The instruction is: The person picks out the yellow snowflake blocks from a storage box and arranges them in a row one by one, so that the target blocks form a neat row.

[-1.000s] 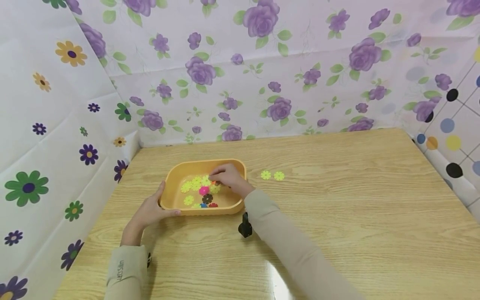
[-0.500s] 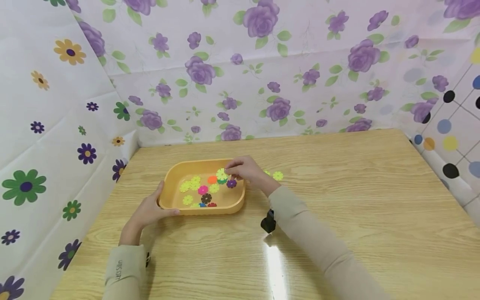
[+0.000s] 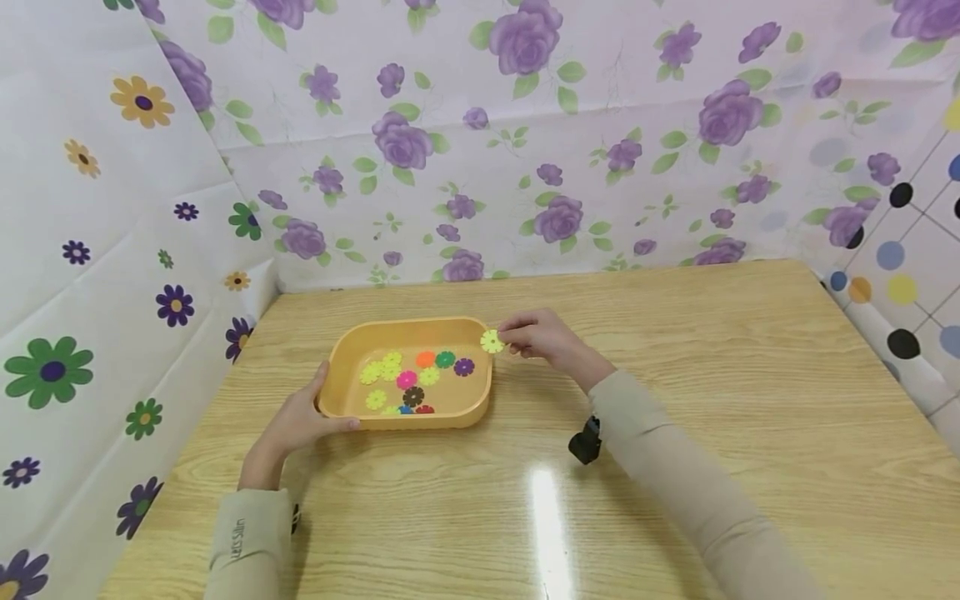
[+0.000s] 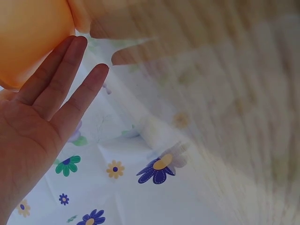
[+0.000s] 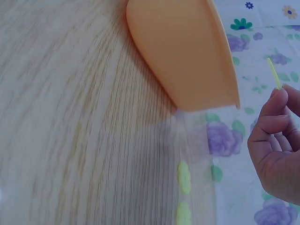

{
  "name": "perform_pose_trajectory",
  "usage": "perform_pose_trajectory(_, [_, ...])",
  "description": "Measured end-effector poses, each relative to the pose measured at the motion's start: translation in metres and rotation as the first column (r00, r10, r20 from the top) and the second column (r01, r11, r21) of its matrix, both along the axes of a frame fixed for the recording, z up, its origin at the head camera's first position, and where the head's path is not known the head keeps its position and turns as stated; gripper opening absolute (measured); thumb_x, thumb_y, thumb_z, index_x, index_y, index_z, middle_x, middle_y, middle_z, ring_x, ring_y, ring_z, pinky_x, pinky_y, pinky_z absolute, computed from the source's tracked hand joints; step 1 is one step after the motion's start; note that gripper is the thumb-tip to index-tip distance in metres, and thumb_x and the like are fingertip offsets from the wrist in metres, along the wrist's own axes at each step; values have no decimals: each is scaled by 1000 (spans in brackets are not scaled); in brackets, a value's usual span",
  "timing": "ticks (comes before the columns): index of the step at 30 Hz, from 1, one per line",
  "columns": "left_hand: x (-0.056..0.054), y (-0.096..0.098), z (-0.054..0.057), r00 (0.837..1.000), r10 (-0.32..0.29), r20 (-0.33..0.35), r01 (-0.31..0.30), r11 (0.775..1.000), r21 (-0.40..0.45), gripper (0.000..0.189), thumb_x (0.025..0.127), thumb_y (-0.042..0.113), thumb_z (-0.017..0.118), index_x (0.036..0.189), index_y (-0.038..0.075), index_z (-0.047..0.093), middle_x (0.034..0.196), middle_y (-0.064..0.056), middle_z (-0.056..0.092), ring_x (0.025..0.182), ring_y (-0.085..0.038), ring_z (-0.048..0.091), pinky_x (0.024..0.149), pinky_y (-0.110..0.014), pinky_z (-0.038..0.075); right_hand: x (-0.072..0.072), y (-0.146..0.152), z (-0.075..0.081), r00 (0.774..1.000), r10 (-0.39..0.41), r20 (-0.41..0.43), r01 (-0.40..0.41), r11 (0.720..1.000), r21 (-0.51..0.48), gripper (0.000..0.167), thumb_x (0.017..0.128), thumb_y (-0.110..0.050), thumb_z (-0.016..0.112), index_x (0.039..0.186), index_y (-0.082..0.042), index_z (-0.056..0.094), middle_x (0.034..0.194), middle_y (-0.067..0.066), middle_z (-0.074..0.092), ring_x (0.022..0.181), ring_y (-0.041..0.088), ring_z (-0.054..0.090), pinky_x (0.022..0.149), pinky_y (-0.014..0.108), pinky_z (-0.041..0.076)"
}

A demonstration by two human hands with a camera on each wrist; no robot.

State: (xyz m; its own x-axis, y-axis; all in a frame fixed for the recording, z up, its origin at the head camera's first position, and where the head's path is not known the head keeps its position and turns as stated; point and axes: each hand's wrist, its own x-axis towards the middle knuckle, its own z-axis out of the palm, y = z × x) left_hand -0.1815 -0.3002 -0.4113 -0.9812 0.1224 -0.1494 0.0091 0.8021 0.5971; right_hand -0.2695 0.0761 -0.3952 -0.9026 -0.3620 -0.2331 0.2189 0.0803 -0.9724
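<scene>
My right hand (image 3: 546,340) pinches a yellow flower-shaped plastic disc (image 3: 492,342) by its edge, just over the right rim of an orange plastic basin (image 3: 358,333). In the right wrist view that disc (image 5: 273,73) appears edge-on between thumb and fingertips. With straight fingers, my left hand (image 3: 297,423) rests against the basin's left end, its thumb along the near side. The left wrist view shows the left hand's fingers (image 4: 70,70) extended beside the basin wall (image 4: 35,37). Inside lie several yellow discs (image 3: 371,372) plus an orange disc (image 3: 426,359), a green disc (image 3: 446,359) and a purple disc (image 3: 464,367).
Two yellow discs, a nearer one (image 5: 183,214) and a farther one (image 5: 184,178), lie on the wood-grain table (image 3: 712,375); the right hand hides them in the head view. Flower-printed sheeting (image 3: 465,142) stands behind and left of the table. A black device (image 3: 585,443) hangs below the right wrist.
My right hand has lifted a yellow disc out of the basin and carried it right, past the rim. The green and purple discs are now uncovered. The left hand stays at the basin.
</scene>
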Motion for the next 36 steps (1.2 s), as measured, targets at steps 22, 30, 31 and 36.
perform_pose_trajectory(22, [1, 2, 4, 1000, 15, 17, -15, 1000, 6, 121, 66, 47, 77, 144, 0, -2, 145, -30, 12, 130, -45, 21, 102, -56, 20, -18, 86, -22, 994, -109, -11, 109, 965, 238, 31, 88, -13, 59, 113, 5, 58, 82, 0, 62, 74, 16, 59, 58, 22, 42])
perform_pose_trajectory(30, [3, 2, 3, 1000, 15, 17, -16, 1000, 17, 121, 66, 46, 78, 144, 0, -2, 145, -29, 12, 130, -44, 20, 102, -56, 20, -18, 106, -31, 991, -130, -24, 130, 920, 371, 29, 86, -9, 60, 110, 8, 59, 84, 3, 61, 63, 9, 55, 57, 23, 46])
perform_pose_trajectory(31, [3, 2, 3, 1000, 15, 15, -15, 1000, 15, 121, 66, 47, 78, 144, -1, -2, 145, -29, 12, 130, -44, 20, 102, -56, 20, -17, 108, -31, 991, -124, -41, 130, 908, 398, 29, 85, -8, 60, 109, 8, 61, 84, 4, 61, 61, 8, 53, 57, 23, 46])
perform_pose_trajectory(36, [2, 0, 3, 1000, 7, 5, -7, 1000, 13, 121, 65, 47, 78, 144, -1, -1, 146, -28, 12, 130, -43, 21, 102, -55, 20, -14, 113, -32, 986, -89, -143, 153, 827, 541, 25, 81, -8, 62, 101, 8, 65, 75, 7, 63, 56, 11, 51, 55, 26, 45])
